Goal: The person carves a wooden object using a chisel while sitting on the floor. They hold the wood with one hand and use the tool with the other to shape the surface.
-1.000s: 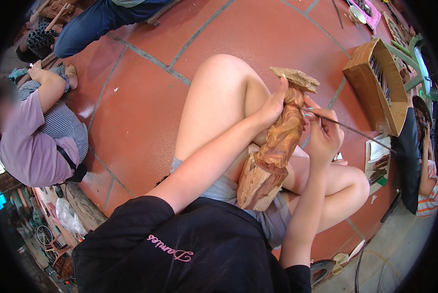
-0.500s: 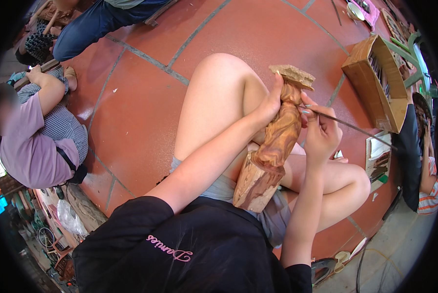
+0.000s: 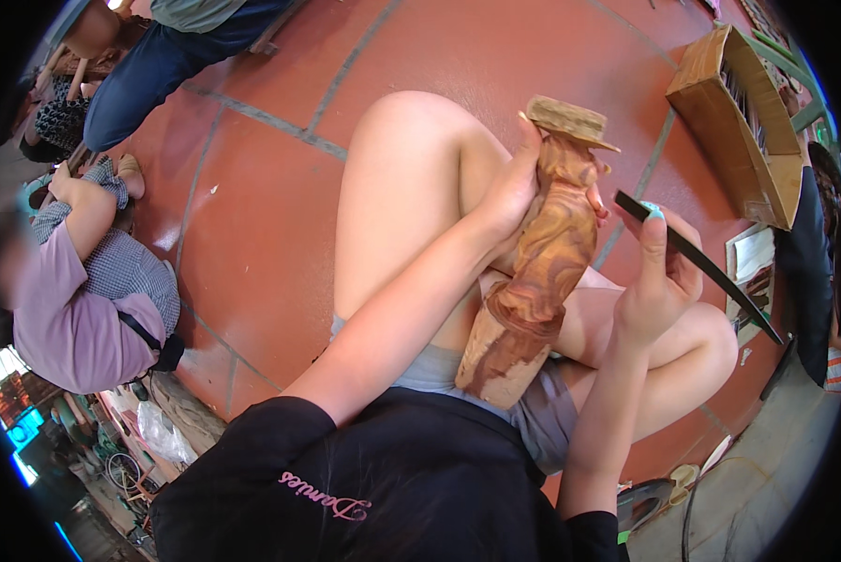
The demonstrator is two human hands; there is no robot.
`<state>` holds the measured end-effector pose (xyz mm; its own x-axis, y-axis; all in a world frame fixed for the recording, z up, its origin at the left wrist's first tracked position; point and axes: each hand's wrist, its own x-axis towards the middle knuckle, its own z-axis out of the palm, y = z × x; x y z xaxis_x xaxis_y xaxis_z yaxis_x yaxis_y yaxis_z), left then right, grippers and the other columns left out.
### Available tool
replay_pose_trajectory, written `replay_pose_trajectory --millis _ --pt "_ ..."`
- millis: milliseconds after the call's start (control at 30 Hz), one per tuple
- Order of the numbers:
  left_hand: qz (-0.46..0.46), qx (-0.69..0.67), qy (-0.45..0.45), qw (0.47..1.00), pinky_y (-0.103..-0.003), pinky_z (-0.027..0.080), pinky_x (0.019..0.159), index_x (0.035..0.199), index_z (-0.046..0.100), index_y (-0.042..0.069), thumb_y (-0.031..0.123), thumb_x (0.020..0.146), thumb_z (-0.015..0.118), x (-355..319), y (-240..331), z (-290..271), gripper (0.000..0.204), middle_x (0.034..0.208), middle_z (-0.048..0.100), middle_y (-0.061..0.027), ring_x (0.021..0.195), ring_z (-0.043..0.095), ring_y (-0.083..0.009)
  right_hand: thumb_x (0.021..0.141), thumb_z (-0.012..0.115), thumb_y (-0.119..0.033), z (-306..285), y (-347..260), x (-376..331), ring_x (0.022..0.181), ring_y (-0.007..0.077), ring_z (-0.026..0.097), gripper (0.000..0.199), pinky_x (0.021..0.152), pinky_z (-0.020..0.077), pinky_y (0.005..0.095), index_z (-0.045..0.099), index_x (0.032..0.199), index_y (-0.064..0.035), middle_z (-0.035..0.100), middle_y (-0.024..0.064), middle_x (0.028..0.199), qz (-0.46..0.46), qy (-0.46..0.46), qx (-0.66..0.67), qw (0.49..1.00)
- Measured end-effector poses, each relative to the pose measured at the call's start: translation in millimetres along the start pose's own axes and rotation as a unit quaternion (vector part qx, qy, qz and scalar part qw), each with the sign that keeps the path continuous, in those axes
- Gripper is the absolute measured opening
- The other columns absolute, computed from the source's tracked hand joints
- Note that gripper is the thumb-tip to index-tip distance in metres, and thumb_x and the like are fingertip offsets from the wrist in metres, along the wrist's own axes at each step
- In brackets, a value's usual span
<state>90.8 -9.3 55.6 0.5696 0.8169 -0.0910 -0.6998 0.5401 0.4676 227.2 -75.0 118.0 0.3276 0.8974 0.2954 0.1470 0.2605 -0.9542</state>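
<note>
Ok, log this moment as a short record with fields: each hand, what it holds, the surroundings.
left hand: grips the upper part of the carved wooden figure, which stands tilted on the lap
right hand: holds a thin dark carving tool, its tip just off the figure's top
floor: red tiles
nearby: open wooden box at upper right; seated person in a lilac top at left

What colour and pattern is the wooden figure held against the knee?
The wooden figure is tan to reddish brown with swirling darker grain; the head view shows it.
</note>
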Motion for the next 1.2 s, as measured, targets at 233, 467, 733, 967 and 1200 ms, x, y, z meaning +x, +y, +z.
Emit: replay_pose_trajectory --millis 233,467,733,967,1200 --pt "0.014 -0.006 0.006 1.000 -0.036 0.055 0.075 0.111 0.053 -0.001 0.075 0.089 0.020 20 -6 -23 0.085 0.082 0.064 -0.0142 0.080 0.066 -0.0236 0.085 0.067 0.004 4 27 7 0.057 0.0149 0.063 0.021 0.051 0.0490 0.0227 0.058 0.105 0.0018 0.065 0.0105 0.079 0.068 0.049 0.089 0.992" --pt "0.031 0.056 0.059 0.996 -0.035 0.055 0.077 0.112 0.053 -0.001 0.074 0.090 0.019 39 -14 -32 0.086 0.088 0.063 -0.0127 0.082 0.065 -0.0205 0.082 0.071 0.006 1 50 11 0.067 0.0166 0.067 0.024 0.065 0.0529 0.0231 0.056 0.101 0.0039 0.067 0.0133 0.083 0.099 0.025 0.044 0.994" --pt "0.008 0.068 0.084 0.994 -0.033 0.055 0.073 0.116 0.052 -0.001 0.077 0.087 0.018 50 -26 -39 0.090 0.090 0.060 -0.0090 0.081 0.063 -0.0199 0.082 0.070 0.010 -13 64 0 0.071 0.0149 0.065 0.023 0.067 0.0522 0.0228 0.058 0.101 0.0061 0.067 0.0146 0.087 0.055 -0.015 0.003 0.998" --pt "0.016 0.087 0.110 0.990 -0.037 0.057 0.072 0.115 0.051 -0.001 0.080 0.085 0.017 55 -34 -38 0.093 0.088 0.061 -0.0103 0.080 0.067 -0.0249 0.078 0.071 0.011 -22 71 5 0.073 0.0165 0.064 0.025 0.065 0.0508 0.0230 0.063 0.101 0.0077 0.065 0.0128 0.084 -0.012 -0.063 -0.071 0.995" --pt "0.006 0.100 0.104 0.990 -0.037 0.058 0.071 0.114 0.051 0.000 0.080 0.085 0.015 54 -36 -36 0.093 0.087 0.062 -0.0117 0.080 0.067 -0.0249 0.069 0.075 0.011 -22 69 9 0.073 0.0181 0.061 0.033 0.063 0.0494 0.0252 0.067 0.101 0.0062 0.063 0.0117 0.086 -0.122 -0.078 -0.198 0.969"
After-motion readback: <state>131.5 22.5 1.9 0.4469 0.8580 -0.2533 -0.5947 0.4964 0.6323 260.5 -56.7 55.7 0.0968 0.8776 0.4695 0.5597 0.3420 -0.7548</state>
